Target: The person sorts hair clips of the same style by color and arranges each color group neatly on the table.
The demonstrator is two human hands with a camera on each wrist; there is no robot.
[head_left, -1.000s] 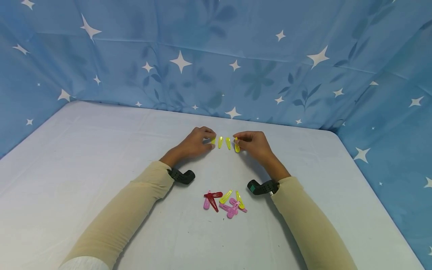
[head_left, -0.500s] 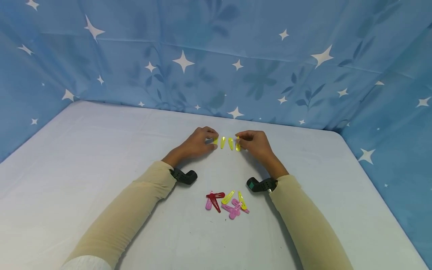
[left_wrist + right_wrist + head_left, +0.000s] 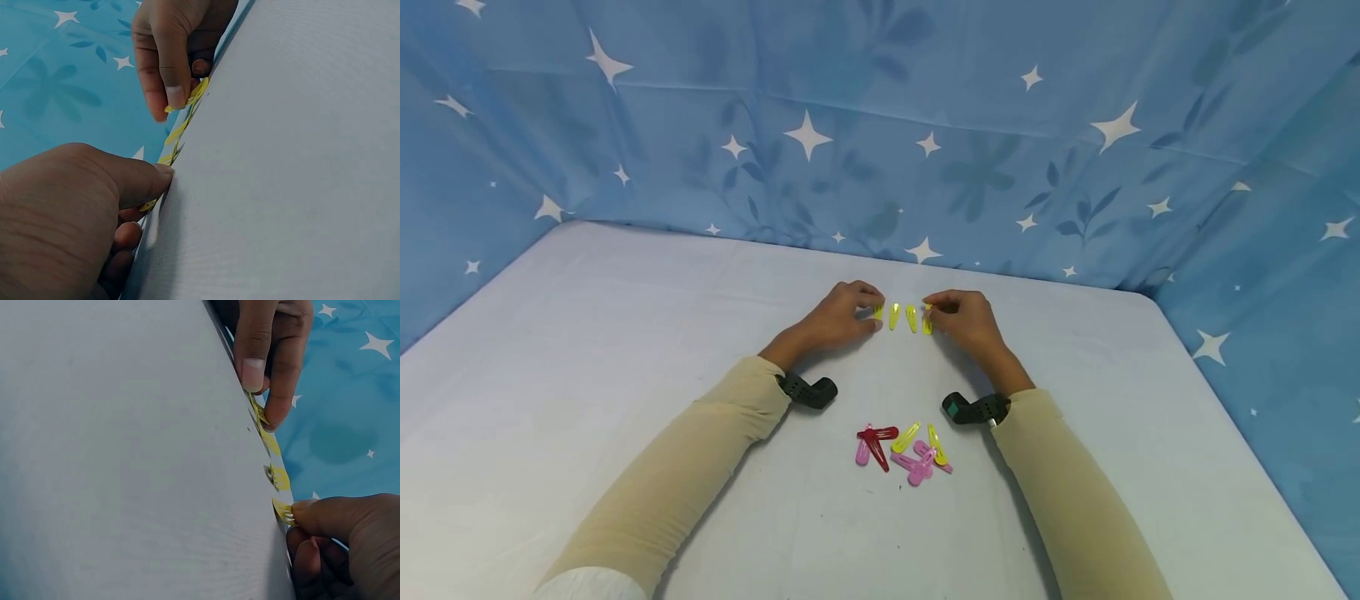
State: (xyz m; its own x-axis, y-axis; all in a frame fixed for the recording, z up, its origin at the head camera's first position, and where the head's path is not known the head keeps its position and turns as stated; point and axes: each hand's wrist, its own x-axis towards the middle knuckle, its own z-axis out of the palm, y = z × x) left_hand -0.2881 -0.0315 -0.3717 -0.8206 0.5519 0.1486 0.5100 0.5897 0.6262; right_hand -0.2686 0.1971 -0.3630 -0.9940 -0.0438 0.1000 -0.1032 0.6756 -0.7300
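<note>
Four-pointed-star cloth aside, the work lies on a white table, where yellow snap hair clips stand in a short row near the far edge. At its left end my left hand (image 3: 837,318) holds a yellow hair clip (image 3: 878,313) between thumb and forefinger, partly hidden by the fingertips. My right hand (image 3: 972,323) pinches the right-end hair clip (image 3: 928,322) by its upper part. Between the hands lie two more yellow clips, the left one (image 3: 894,317) and the right one (image 3: 912,318), untouched. In the right wrist view, the right thumb presses on the end clip (image 3: 282,511).
Nearer on the table (image 3: 775,517) is a loose pile: red clips (image 3: 877,442), pink clips (image 3: 917,468) and two yellow clips (image 3: 906,437). A blue star-patterned cloth (image 3: 880,167) hangs behind the table's far edge. Each wrist wears a black camera band.
The right hand has shifted its clip slightly left and away from me, closer in line with the row. The left hand stays at the left-end clip. The pile is unchanged.
</note>
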